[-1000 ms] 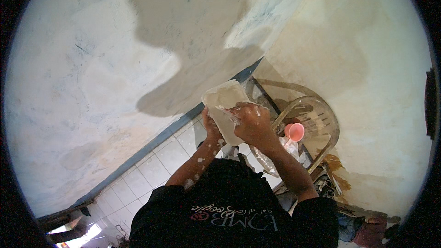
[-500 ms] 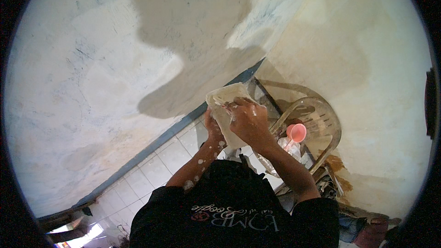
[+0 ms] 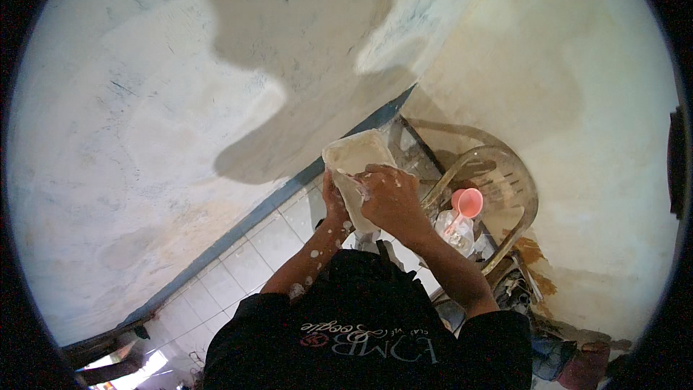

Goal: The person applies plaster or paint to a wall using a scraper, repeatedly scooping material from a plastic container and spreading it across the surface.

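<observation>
A whitish, shallow rectangular tub (image 3: pixel 359 146), its inside smeared with pale paste, is held up in front of my chest. My left hand (image 3: pixel 336 202) grips the tub's left side, and white spots dot that wrist and forearm. Over the near right part of the tub is my right hand (image 3: pixel 392 195), its fingers curled and flecked with paste. What those fingers hold, if anything, is hidden beneath the hand.
A patchy pale wall (image 3: pixel 144 137) with a blue-grey base strip (image 3: pixel 238 230) runs along the left and meets another wall (image 3: pixel 592 173) at the corner. A worn plastic chair (image 3: pixel 530 195) stands right, with a pink dipper (image 3: pixel 468 203) and plastic bag (image 3: pixel 456 235). White tiles (image 3: pixel 245 267) cover the floor.
My right hand has drawn back slightly from the tub's far end toward me, so more of the inside shows. My left hand keeps its grip on the tub.
</observation>
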